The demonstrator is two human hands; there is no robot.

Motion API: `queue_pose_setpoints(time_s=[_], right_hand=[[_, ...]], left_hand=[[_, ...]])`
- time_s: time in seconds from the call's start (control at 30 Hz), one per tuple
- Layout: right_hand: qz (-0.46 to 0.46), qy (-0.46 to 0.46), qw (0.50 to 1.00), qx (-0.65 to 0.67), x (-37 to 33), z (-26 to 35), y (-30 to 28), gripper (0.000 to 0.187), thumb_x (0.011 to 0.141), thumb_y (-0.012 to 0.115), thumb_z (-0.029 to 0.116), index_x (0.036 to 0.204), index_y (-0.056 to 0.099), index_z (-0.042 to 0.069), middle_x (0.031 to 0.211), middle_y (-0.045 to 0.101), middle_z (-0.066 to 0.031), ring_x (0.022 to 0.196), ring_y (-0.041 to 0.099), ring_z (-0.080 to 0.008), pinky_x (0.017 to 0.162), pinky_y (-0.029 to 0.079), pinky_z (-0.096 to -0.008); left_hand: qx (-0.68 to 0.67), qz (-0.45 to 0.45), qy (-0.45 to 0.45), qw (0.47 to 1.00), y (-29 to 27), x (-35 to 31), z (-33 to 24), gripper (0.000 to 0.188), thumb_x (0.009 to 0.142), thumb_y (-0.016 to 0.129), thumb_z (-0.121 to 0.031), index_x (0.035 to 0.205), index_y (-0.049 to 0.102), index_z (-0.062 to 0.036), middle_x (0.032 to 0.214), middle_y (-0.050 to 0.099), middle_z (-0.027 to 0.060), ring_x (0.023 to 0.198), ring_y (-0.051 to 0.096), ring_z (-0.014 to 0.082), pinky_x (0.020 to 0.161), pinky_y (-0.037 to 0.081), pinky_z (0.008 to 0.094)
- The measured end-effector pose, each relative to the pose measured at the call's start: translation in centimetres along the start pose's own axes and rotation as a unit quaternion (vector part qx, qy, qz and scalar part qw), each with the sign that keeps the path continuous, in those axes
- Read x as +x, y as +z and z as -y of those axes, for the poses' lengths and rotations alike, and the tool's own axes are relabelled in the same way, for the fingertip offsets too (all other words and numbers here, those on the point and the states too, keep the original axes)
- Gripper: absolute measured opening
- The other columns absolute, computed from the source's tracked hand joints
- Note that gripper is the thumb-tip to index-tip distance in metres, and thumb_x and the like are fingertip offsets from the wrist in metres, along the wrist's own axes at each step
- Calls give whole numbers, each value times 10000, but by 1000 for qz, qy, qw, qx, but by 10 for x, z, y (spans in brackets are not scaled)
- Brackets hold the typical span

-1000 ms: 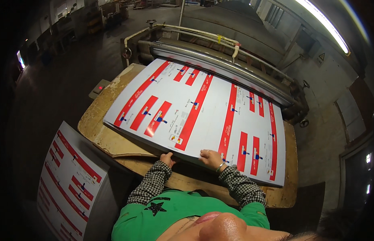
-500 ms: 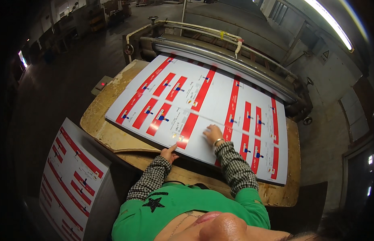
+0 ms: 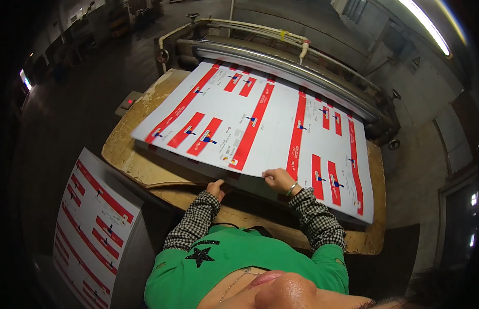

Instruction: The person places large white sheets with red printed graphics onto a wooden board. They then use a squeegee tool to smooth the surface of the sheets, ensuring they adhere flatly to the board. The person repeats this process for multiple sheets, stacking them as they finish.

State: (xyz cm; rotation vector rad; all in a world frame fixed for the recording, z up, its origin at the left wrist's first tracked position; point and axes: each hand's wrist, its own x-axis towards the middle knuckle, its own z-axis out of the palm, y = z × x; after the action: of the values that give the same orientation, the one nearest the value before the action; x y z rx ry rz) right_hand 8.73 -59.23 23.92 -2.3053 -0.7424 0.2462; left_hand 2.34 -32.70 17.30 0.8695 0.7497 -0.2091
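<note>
A large white printed sheet (image 3: 270, 139) with red bands and small blue marks slopes from the rollers toward me, its near edge raised above the stack beneath. My right hand (image 3: 279, 181) is closed on that near edge, a bracelet at its wrist. Below the raised edge, my left hand (image 3: 215, 190) reaches to the shaded front of the stack. It is open, fingers stretched forward, their tips partly lost in shadow. Checked sleeves cover both forearms.
Metal rollers (image 3: 301, 74) of a machine span the far side, with handwheels (image 3: 394, 144) at the right end. A worn wooden table (image 3: 121, 147) bears the stack. More printed sheets (image 3: 90, 226) stand in a pile at lower left. A control box (image 3: 128, 103) shows a red light.
My right hand has drawn back from the sheet's surface and taken its near edge. The sheet has lifted and shifted over the stack. My left hand has moved slightly up, beneath the raised edge.
</note>
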Motion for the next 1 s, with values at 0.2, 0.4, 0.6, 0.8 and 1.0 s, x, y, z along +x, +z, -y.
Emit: queue_pose_setpoints(time_s=[0.2, 0.4, 0.6, 0.8, 1.0], right_hand=[[-17, -31, 999, -8, -9, 18, -12, 142, 771, 586, 149, 843, 601, 28, 796, 619, -172, 742, 604, -353, 650, 476, -391], [-4, -28, 1000, 2, -16, -13, 34, 211, 767, 648, 203, 846, 579, 20, 870, 629, -150, 814, 608, -323, 713, 476, -355], [67, 93, 993, 7, 26, -30, 18, 286, 749, 679, 232, 954, 636, 37, 924, 665, -139, 859, 641, -276, 778, 487, -334], [-93, 170, 980, -46, 64, -74, 30, 394, 733, 688, 309, 979, 645, 5, 1028, 630, -171, 997, 577, -336, 894, 466, -372], [122, 25, 967, -222, 3, 7, 52, 920, 637, 752, 474, 1360, 347, 75, 1429, 304, -200, 1346, 241, -392, 1038, 296, -549]], left_hand=[[160, -86, 1, 983, -27, 36, 17, 192, 841, 488, -70, 899, 564, 96, 901, 617, 204, 707, 629, 257, 625, 529, 372], [18, 5, 48, 999, -17, 34, 18, 309, 844, 522, -122, 1052, 490, 103, 935, 600, 192, 727, 616, 275, 597, 497, 394], [35, 85, 11, 996, -20, 23, 8, 600, 845, 661, -251, 1265, 361, 55, 1257, 472, 213, 1110, 502, 367, 863, 451, 474], [58, 73, 8, 996, -16, 36, 14, 546, 840, 654, -238, 1244, 412, 39, 1195, 501, 207, 984, 535, 344, 802, 480, 464], [36, 76, 10, 996, -18, 20, 7, 366, 814, 666, -164, 1099, 523, 17, 981, 603, 134, 796, 592, 246, 666, 522, 369]])
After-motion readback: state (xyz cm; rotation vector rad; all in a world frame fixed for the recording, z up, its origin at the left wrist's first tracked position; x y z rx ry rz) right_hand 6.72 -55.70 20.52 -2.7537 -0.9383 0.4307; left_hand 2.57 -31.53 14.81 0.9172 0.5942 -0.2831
